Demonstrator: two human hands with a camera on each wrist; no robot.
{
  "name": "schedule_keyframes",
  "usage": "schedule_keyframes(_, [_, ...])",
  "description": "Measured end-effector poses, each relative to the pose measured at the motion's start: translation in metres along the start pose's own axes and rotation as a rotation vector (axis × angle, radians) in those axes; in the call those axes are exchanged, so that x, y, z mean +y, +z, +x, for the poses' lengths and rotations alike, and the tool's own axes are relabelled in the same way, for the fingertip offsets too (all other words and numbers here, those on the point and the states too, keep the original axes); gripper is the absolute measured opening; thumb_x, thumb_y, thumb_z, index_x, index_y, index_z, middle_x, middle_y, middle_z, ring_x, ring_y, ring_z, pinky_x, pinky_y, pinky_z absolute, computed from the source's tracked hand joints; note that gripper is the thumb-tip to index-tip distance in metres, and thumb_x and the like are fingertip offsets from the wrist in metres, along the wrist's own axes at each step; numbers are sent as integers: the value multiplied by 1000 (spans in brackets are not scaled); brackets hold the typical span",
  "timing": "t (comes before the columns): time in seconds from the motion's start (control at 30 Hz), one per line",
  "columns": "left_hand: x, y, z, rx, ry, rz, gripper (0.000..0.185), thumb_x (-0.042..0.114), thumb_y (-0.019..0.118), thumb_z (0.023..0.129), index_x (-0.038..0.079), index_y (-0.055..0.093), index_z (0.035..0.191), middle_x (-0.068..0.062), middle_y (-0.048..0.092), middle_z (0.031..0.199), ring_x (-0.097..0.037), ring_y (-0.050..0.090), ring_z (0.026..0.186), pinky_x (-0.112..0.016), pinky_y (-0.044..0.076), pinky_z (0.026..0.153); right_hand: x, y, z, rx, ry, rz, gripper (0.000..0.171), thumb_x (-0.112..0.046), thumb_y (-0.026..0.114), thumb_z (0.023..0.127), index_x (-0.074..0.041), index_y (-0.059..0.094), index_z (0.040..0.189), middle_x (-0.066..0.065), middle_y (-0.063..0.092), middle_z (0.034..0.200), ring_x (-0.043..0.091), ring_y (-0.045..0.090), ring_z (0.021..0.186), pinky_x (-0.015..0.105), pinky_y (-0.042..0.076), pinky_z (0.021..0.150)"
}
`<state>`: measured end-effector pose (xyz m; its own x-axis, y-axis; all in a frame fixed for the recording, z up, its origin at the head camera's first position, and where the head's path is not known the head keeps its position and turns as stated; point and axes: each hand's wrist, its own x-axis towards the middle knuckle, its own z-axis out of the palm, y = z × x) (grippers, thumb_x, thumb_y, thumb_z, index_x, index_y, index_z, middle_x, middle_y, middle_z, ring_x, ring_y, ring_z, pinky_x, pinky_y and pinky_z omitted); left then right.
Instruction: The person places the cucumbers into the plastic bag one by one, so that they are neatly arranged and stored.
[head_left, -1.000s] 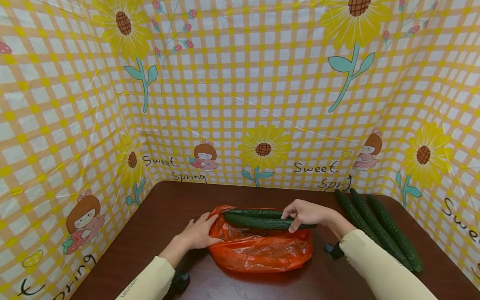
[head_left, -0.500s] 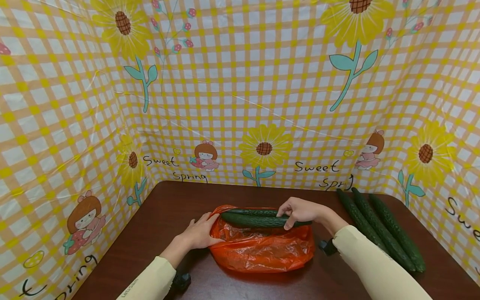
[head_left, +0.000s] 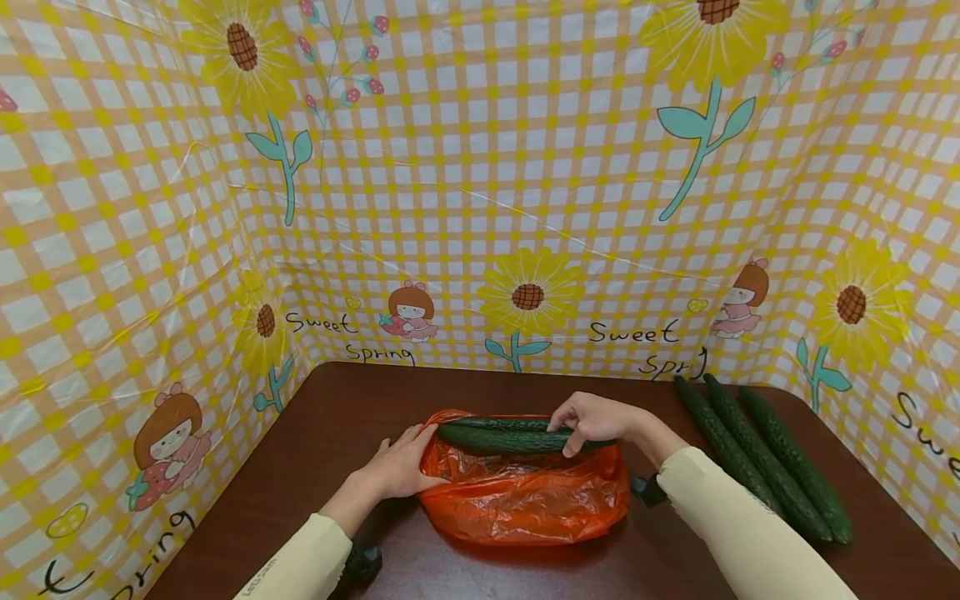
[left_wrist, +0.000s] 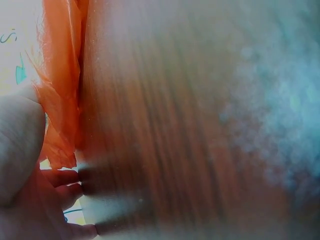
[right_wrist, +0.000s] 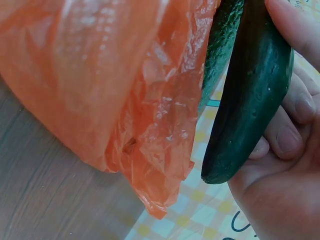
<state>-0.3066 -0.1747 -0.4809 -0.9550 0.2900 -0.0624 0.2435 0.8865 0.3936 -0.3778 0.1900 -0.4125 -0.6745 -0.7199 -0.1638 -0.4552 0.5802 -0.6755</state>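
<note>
Pinching the front cucumber (head_left: 495, 439) in my right hand (head_left: 588, 419) at twelve o'clock in the orange bag (head_left: 525, 507), only part-bagged, I judge; rear cucumber (head_left: 506, 425) alongside; three loose cucumbers (head_left: 767, 462) outside, three o'clock; left hand (head_left: 397, 467) at nine, grip I can't tell!

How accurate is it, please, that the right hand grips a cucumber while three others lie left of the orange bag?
Only the side is wrong: the head view shows the three other cucumbers lying right of the orange bag. The right hand does grip a cucumber.
</note>
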Motion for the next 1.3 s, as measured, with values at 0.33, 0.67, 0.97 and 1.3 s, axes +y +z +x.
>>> schedule_keyframes(0.33, [0, 2, 0, 14, 11, -1, 101, 54, 77, 83, 9, 29, 159, -18, 33, 161, -37, 30, 150, -69, 19, 116, -3, -1, 7, -23, -36, -23, 39, -3, 81, 80, -2, 74, 118, -7, 25, 49, 12, 12, 50, 29, 41, 66])
schedule_keyframes(0.67, [2, 0, -4, 7, 14, -18, 104, 56, 76, 84, 9, 25, 160, -19, 32, 162, -37, 30, 150, -69, 18, 116, -4, -5, 10, -23, -58, -35, 40, -2, 79, 80, 0, 73, 119, -7, 26, 48, 11, 12, 48, 26, 42, 62])
schedule_keyframes(0.97, [3, -3, -6, -2, 10, -28, 104, 56, 76, 84, 8, 24, 160, -20, 31, 162, -38, 29, 151, -70, 17, 116, -3, 3, 15, 7, -15, -163, 41, 4, 78, 78, 0, 73, 119, -6, 34, 46, 9, 17, 47, 26, 25, 52])
schedule_keyframes(1.3, [2, -3, -6, 2, 13, -28, 102, 55, 76, 84, 10, 24, 160, -20, 32, 162, -38, 29, 151, -69, 17, 117, 3, 11, 16, 34, 6, -233, 39, 4, 77, 81, 0, 73, 119, -6, 37, 47, 9, 21, 47, 24, 26, 53])
